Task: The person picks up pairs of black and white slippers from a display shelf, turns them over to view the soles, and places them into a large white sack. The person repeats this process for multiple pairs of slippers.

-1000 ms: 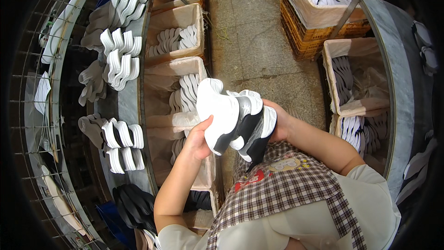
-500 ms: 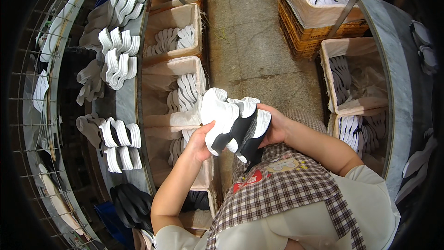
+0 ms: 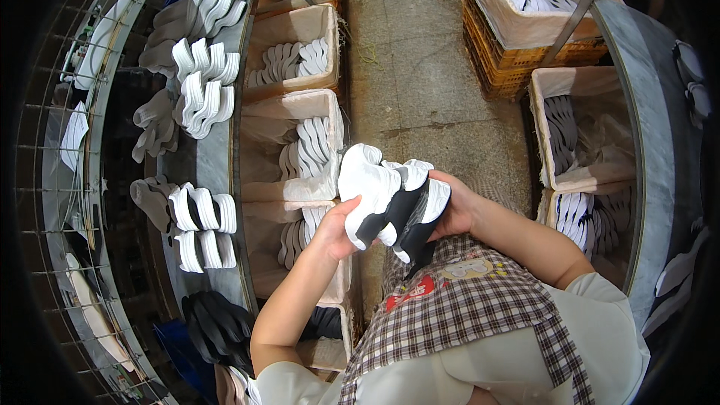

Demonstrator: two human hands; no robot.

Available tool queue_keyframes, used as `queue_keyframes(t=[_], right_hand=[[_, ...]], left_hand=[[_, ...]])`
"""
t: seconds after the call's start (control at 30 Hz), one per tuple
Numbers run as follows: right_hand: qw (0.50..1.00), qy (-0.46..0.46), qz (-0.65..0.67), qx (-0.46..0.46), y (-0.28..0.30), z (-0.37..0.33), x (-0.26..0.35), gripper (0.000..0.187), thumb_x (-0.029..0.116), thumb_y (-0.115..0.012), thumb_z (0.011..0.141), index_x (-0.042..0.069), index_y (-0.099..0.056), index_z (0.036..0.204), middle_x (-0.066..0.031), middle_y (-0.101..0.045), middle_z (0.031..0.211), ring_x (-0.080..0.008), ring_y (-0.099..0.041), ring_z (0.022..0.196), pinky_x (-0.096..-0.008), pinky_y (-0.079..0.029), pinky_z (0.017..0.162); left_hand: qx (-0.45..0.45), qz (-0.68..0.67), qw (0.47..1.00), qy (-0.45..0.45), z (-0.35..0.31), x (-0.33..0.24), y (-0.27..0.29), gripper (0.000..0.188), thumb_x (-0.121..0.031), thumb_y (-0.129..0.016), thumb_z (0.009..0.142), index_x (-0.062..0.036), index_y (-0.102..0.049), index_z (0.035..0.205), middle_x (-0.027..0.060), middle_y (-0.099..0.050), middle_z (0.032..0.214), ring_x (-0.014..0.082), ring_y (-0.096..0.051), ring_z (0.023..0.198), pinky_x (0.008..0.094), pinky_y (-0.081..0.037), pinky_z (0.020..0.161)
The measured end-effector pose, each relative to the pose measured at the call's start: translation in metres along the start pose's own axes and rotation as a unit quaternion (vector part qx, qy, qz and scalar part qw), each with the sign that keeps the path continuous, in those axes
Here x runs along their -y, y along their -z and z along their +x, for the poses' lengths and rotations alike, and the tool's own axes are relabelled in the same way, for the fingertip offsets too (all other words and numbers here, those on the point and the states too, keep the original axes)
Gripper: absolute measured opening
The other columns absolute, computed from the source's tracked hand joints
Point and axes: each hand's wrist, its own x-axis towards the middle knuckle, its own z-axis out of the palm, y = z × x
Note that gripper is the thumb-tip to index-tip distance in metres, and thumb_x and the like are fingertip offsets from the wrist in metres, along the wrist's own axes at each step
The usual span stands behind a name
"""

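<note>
Both hands hold a bundle of white and black insole-shaped pieces (image 3: 405, 210) in front of my apron, tilted and fanned out in several clumps. My left hand (image 3: 341, 226) grips its left side, thumb over the white face and the other fingers hidden beneath. Around the right edge wraps my right hand (image 3: 454, 206), with most of its fingers concealed behind the black and white pieces. Left of the bundle, a cloth-lined bin (image 3: 289, 146) contains more white and grey pieces of a similar shape.
On the left bench (image 3: 217, 161) lie white stacks (image 3: 206, 105) and black pieces (image 3: 214, 326). A stone floor aisle (image 3: 401, 52) runs between the bins. At right stand a lined bin on orange crates (image 3: 487, 45), another bin (image 3: 581, 176) and a curved grey bench (image 3: 645, 142).
The view has shifted slightly, so the surroundings and the bundle appear a little farther right. Both hands keep the same grip on the insole-shaped pieces.
</note>
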Motion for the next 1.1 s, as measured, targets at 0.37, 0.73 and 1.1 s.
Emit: queue_keyframes(t=[0.37, 0.73, 1.1], right_hand=[[0.995, 0.08, -0.017, 0.048, -0.016, -0.006, 0.009, 0.044, 0.033, -0.046, 0.092, 0.0, -0.057, 0.119, -0.0148, -0.065, 0.109, -0.0253, -0.064, 0.099, -0.0422, -0.053, 0.086], [0.875, 0.314, -0.367, -0.029, -0.069, -0.029, 0.017, 0.1, 0.038, -0.065, 0.079, -0.011, 0.001, 0.137, -0.0345, -0.024, 0.137, -0.0381, -0.032, 0.13, -0.0419, -0.032, 0.106], [0.785, 0.418, -0.457, 0.008, -0.086, -0.037, 0.008, 0.09, 0.04, -0.061, 0.087, -0.013, -0.006, 0.134, -0.0332, -0.026, 0.136, -0.0362, -0.031, 0.129, -0.0446, -0.029, 0.107]], left_hand=[[0.032, 0.0, 0.995, -0.092, -0.005, 0.005, -0.01, 0.058, -0.042, -0.034, 0.1, 0.0019, -0.035, 0.137, 0.0159, -0.047, 0.135, 0.0286, -0.05, 0.12, 0.0407, -0.04, 0.101], [0.153, 0.027, 0.944, -0.291, -0.005, -0.004, -0.019, 0.053, -0.033, -0.039, 0.1, 0.0064, -0.035, 0.135, 0.0188, -0.05, 0.13, 0.0288, -0.054, 0.115, 0.0409, -0.046, 0.096], [0.186, 0.057, 0.886, -0.422, 0.003, -0.009, -0.014, 0.043, -0.022, -0.046, 0.096, 0.0081, -0.042, 0.128, 0.0209, -0.057, 0.117, 0.0291, -0.061, 0.101, 0.0372, -0.054, 0.085]])
